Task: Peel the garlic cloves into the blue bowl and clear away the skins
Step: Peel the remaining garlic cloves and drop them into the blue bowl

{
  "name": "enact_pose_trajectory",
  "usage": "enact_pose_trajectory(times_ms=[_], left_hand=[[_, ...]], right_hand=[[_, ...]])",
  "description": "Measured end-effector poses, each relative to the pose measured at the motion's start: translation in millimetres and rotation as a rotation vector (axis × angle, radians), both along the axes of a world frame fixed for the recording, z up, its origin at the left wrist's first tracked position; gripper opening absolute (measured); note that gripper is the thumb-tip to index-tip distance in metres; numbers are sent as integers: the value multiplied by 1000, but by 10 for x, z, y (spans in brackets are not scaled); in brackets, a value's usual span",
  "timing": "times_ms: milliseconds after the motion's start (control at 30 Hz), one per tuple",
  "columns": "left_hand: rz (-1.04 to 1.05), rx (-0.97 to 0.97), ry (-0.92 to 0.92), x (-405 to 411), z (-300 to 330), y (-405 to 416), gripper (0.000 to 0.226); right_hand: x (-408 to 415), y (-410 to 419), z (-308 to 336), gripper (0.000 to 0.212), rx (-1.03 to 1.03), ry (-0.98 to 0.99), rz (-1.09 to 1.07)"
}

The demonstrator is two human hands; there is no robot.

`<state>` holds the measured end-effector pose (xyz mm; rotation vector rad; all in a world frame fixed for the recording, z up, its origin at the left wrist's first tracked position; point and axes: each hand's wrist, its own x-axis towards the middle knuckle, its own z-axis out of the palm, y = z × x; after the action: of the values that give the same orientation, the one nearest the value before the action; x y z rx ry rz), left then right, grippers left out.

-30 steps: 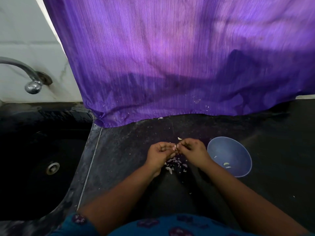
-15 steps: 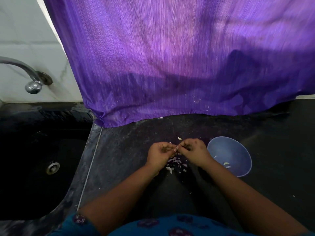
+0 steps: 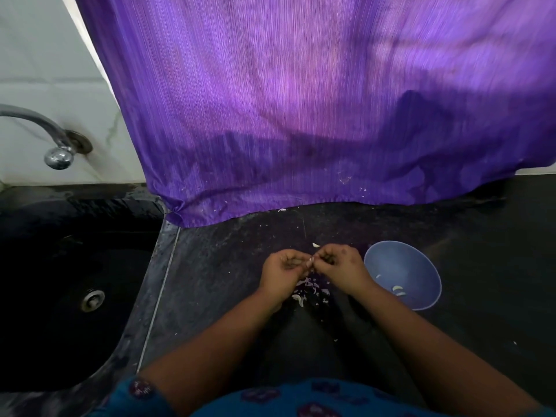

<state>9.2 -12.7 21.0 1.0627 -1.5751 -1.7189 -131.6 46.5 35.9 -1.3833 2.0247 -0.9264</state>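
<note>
Both hands meet over the middle of the dark bench [image 3: 228, 275], a little in from its near edge. The left hand [image 3: 284, 272] and the right hand [image 3: 340, 266] have their fingers curled inward, and their fingertips come together on a small pale garlic clove [image 3: 310, 260] pinched between them. Most of the clove is hidden by the fingers, so how much skin is on it cannot be told.

Directly below the hands, on the bench surface, lies a loose scatter of garlic skins [image 3: 310, 291], pale and purplish flakes, with a larger whitish piece at the near-left side of the pile. One more pale scrap [image 3: 315, 245] sits on the bench just beyond the hands, toward the far edge.

The blue bowl [image 3: 421, 260] stands upright on the bench just beside the right hand, on its right side, with the right wrist close to its rim. Inside it, near the bottom, are a few peeled cloves [image 3: 397, 289].

A purple cloth [image 3: 301, 100] hangs along the far edge of the bench, its hem resting on the surface. Off the left edge of the bench a dark sink [image 3: 48, 266] is sunk in, with a metal drain [image 3: 92, 300] in its floor and a tap [image 3: 57, 152] coming out of the tiled wall above it.
</note>
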Motion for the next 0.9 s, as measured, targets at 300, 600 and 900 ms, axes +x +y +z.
enact_pose_trajectory(times_ms=[300,600,900], left_hand=[[31,203,171,-16,22,-15,20],[57,307,237,-12,38,-74,14],[27,375,281,6,55,-69,13]], right_hand=[[38,-11,15,16,44,-98,-53],[35,32,6,23,3,53,-27],[47,-18,0,7,-7,-255,-61]])
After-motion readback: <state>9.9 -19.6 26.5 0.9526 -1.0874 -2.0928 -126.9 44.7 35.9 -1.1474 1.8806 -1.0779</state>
